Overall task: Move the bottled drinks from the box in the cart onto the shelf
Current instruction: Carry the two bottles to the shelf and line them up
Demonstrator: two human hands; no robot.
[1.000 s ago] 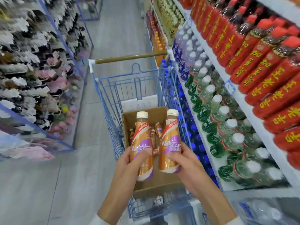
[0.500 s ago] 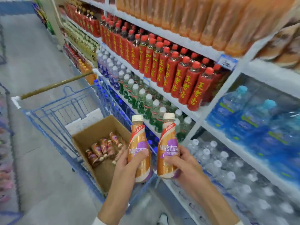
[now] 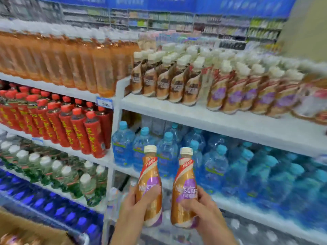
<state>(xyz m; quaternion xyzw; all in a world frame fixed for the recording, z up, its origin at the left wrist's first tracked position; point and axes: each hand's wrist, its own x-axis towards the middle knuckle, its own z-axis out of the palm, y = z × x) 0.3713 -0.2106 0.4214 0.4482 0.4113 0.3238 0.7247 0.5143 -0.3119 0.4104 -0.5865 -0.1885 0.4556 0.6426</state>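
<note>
Your left hand (image 3: 131, 209) and right hand (image 3: 205, 209) each grip a coffee bottle (image 3: 150, 181), seemingly mid-carry; next, raise both to the shelf (image 3: 212, 119) beside the purple-labelled row (image 3: 235, 96).

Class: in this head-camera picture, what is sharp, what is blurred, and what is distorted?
Head view, centre: the left coffee bottle in the left hand and the right coffee bottle in the right hand are sharpest, with the brand lettering readable. Head view, right side: the shelved coffee bottles and water bottles smear into blur. Head view, edges: the shelf board slants, probably from wide-lens distortion.
</note>
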